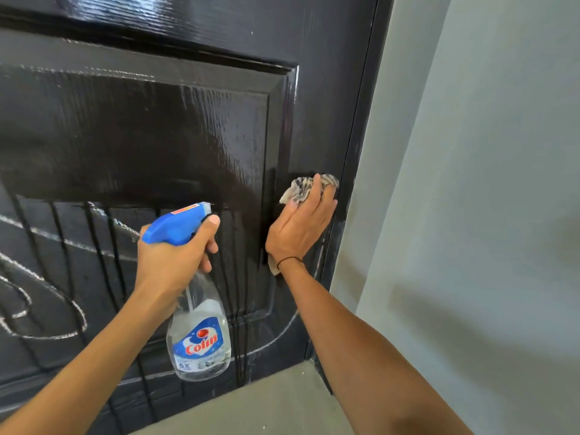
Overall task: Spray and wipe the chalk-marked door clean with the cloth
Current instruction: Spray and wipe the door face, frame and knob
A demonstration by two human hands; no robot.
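A dark, glossy panelled door [141,136] fills the left and centre. White chalk lines [40,277] loop over its lower left, and a chalk curve [282,334] shows near its lower right corner. Wet streaks run down the panel. My left hand [175,255] grips a clear spray bottle [201,337] with a blue trigger head [175,226], nozzle facing the door. My right hand [299,227] presses a crumpled grey striped cloth [301,188] flat against the door's right stile.
The dark door frame [361,136] runs along the door's right edge. A pale grey wall [486,183] stands to the right. A grey concrete floor [266,406] lies below the door.
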